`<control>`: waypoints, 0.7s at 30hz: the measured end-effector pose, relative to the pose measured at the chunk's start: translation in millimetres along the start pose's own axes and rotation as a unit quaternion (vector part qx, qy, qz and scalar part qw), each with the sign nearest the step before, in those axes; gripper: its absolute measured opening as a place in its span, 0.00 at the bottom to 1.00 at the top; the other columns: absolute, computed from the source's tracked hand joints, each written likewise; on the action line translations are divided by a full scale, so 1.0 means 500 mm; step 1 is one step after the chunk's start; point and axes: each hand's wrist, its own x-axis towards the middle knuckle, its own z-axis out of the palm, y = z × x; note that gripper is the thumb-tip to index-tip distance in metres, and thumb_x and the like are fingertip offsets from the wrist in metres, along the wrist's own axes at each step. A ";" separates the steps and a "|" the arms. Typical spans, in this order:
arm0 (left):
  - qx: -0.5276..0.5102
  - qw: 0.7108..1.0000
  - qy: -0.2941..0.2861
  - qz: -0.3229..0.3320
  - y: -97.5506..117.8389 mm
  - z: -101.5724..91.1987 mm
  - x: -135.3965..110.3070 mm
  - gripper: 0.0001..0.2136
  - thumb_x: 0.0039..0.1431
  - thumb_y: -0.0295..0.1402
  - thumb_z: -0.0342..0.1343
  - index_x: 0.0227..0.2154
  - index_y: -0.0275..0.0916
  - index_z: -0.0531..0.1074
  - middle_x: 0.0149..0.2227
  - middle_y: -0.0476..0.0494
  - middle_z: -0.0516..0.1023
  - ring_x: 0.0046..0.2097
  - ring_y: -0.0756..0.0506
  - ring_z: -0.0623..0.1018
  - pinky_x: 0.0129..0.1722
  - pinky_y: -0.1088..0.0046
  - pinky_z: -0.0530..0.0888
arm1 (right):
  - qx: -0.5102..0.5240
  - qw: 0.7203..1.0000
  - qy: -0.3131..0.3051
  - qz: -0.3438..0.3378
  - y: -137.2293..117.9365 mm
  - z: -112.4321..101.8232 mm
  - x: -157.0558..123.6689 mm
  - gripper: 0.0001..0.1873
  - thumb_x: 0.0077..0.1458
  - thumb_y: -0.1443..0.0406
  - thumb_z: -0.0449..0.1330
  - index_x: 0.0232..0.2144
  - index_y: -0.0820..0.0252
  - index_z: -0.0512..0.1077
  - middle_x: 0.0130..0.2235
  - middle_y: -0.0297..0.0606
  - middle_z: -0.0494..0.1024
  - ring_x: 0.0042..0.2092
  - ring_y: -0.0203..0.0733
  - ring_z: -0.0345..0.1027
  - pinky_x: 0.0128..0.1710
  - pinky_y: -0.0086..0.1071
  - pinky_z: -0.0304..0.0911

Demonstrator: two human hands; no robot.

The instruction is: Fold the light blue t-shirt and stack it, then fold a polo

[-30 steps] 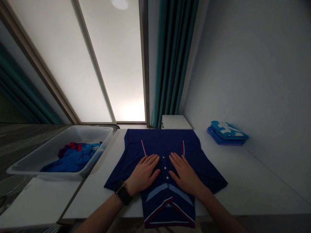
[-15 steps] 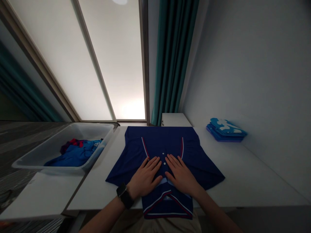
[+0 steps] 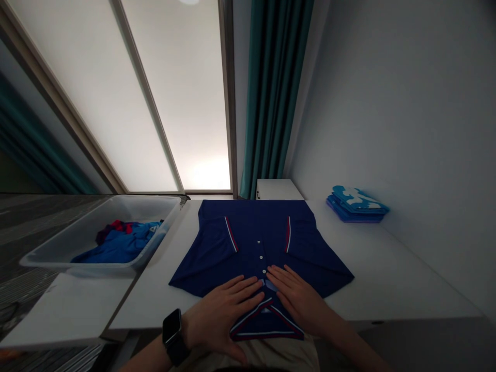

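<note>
L hand [image 3: 220,312], palm down, fingers extended and slightly parted, thumb spread toward the near edge, gripping nothing; fingertips on the navy shirt [image 3: 259,222] just L of its button line. R hand [image 3: 300,297], likewise flat w/ fingers extended, lies on the shirt opp. side, fingertips just beside the lowest visible button [image 3: 264,271]; a small gap separates the hands. Smartwatch [image 3: 174,333] on L wrist. Shirt lies buttons up, spread at ctr. of the white table [image 3: 395,284], striped collar [image 3: 267,335] nearest the person and past the near edge; two striped bands [image 3: 288,234] flank the buttons. To L, a translucent bin [image 3: 46,258] w/ crumpled blue & red clothes [image 3: 120,245]. To R, near the wall [image 3: 406,113], a stack of folded blue items [image 3: 356,206], topmost w/ white pattern. Beyond: white cabinet [image 3: 279,189], teal curtain [image 3: 275,98], frosted panels [image 3: 186,103].
</note>
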 end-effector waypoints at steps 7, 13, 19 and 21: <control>0.043 0.999 -0.027 -0.007 0.001 0.025 0.001 0.47 0.51 0.48 0.62 0.68 0.41 0.42 0.69 0.37 0.45 0.69 0.36 0.49 0.67 0.53 0.48 | 0.019 1.000 0.001 0.001 0.001 -0.001 -0.001 0.25 0.66 0.65 0.44 0.65 0.55 0.56 0.65 0.38 0.59 0.66 0.41 0.50 0.66 0.46 0.46; 0.002 1.000 0.003 -0.001 0.004 0.012 0.002 0.37 0.59 0.32 0.55 0.68 0.42 0.44 0.68 0.39 0.52 0.67 0.41 0.55 0.67 0.60 0.52 | 0.078 0.997 -0.010 0.015 0.007 -0.004 0.000 0.24 0.68 0.62 0.43 0.64 0.55 0.57 0.65 0.39 0.59 0.66 0.42 0.50 0.67 0.48 0.42; -0.173 0.981 0.056 -0.061 -0.001 -0.055 0.027 0.19 0.69 0.40 0.42 0.57 0.42 0.68 0.56 0.43 0.74 0.56 0.45 0.73 0.57 0.71 0.66 | 0.211 0.976 -0.017 0.059 0.012 -0.039 -0.015 0.26 0.68 0.55 0.40 0.62 0.55 0.62 0.62 0.41 0.66 0.65 0.45 0.54 0.65 0.49 0.47; -0.211 0.967 0.075 -0.119 -0.016 -0.067 0.040 0.22 0.69 0.44 0.39 0.46 0.39 0.75 0.44 0.43 0.80 0.46 0.45 0.78 0.48 0.73 0.71 | 0.219 0.972 -0.015 0.084 0.013 -0.047 -0.029 0.27 0.67 0.53 0.39 0.61 0.54 0.63 0.61 0.42 0.67 0.65 0.47 0.53 0.62 0.48 0.52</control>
